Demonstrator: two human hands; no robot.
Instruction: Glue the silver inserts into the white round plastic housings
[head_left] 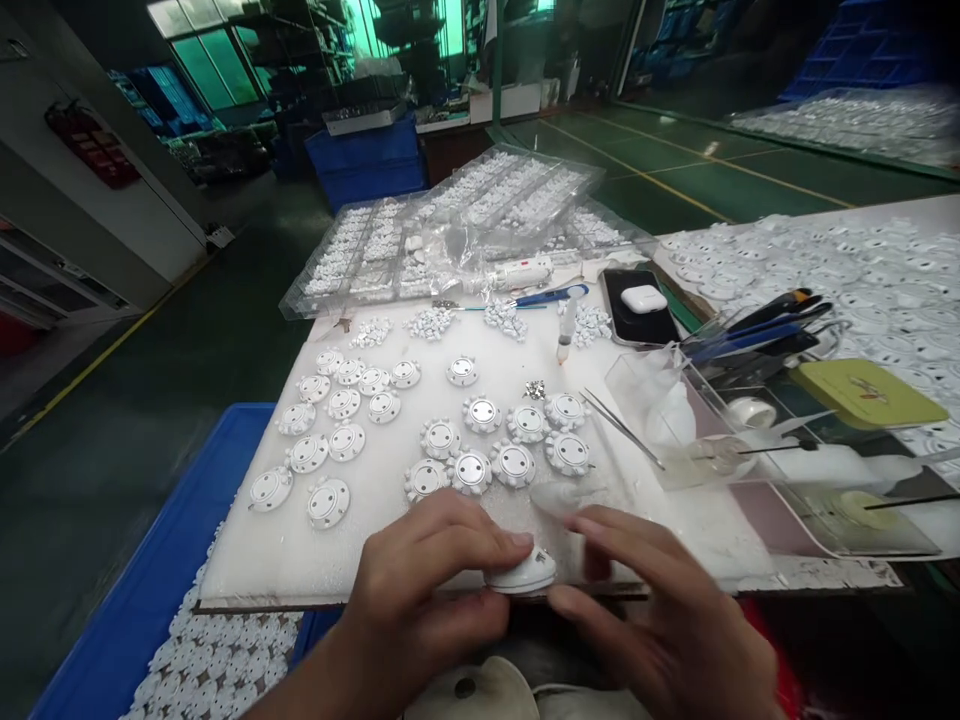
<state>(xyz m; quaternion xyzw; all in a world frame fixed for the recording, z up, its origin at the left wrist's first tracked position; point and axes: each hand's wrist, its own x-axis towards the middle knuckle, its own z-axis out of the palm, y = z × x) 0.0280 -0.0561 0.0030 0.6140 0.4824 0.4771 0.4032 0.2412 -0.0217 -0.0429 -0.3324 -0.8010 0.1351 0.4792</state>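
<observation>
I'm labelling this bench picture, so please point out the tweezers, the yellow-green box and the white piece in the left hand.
Tweezers (630, 434): head view, near the middle of their length.
Yellow-green box (870, 394): head view, on its top face.
White piece (529, 573): head view, on its uncovered end.

Bare board (386, 465) between disc groups (471, 468); tweezers (624, 429) farther right
</observation>
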